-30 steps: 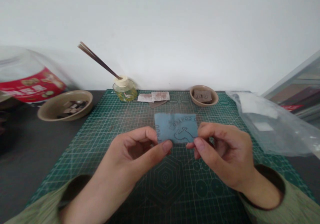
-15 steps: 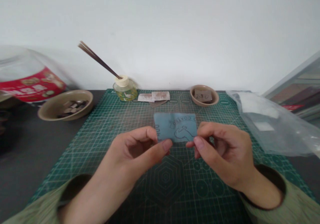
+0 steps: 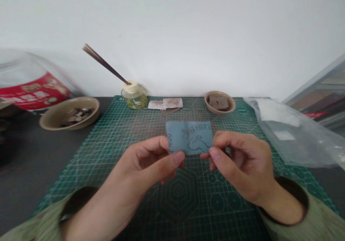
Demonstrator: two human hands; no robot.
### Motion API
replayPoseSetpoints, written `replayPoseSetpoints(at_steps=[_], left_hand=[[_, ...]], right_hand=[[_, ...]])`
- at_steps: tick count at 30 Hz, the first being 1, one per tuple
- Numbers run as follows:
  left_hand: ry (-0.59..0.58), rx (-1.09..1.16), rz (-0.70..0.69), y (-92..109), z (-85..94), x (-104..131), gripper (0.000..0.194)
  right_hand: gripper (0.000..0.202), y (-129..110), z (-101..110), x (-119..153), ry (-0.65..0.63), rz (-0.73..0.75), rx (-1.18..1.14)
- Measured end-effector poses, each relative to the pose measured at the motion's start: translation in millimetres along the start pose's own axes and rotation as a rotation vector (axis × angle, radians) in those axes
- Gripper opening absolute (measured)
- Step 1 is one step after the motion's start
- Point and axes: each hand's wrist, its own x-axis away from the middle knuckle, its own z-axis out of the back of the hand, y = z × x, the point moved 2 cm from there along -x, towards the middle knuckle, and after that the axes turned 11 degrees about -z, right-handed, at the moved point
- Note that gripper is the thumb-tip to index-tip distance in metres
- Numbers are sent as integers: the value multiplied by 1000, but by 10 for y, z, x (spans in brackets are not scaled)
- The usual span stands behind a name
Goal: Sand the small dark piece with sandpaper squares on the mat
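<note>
A small blue rectangle of sandpaper (image 3: 192, 135) is held up above the green cutting mat (image 3: 178, 212), its printed back facing me with dark lettering and a line drawing. My left hand (image 3: 147, 167) pinches its lower left corner between thumb and fingers. At the lower right edge, my right hand (image 3: 244, 165) grips it the same way. The sheet looks nearly flat and stands tilted toward me; its other face is hidden.
Left: a bowl of small dark pieces (image 3: 93, 124) and a red-labelled plastic jar (image 3: 35, 90). Along the wall: a reed diffuser (image 3: 134, 97), two paper packets (image 3: 173, 103), and a small bowl (image 3: 219, 110) with a marked brown piece (image 3: 219, 103). Right: a clear plastic bag (image 3: 302, 151).
Both hands keep their hold on the sandpaper. My left thumb has slipped slightly down and left, and more of the left fingers shows beneath it. The rest stays put.
</note>
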Motion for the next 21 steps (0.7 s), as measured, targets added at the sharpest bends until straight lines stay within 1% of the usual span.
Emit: replayPoseSetpoints(at_steps=[7, 12, 16, 21], left_hand=[[-4, -1, -24, 5, 11, -6, 30], [-13, -1, -17, 8, -2, 0, 30], [-8, -12, -5, 8, 4, -2, 27], [-10, -20, 7, 7, 10, 0, 29]], right_hand=[[18, -28, 4, -28, 22, -2, 72], [17, -39, 7, -25, 10, 3, 54], [17, -44, 13, -12, 16, 17, 51], [17, -30, 13, 5, -3, 6, 28]])
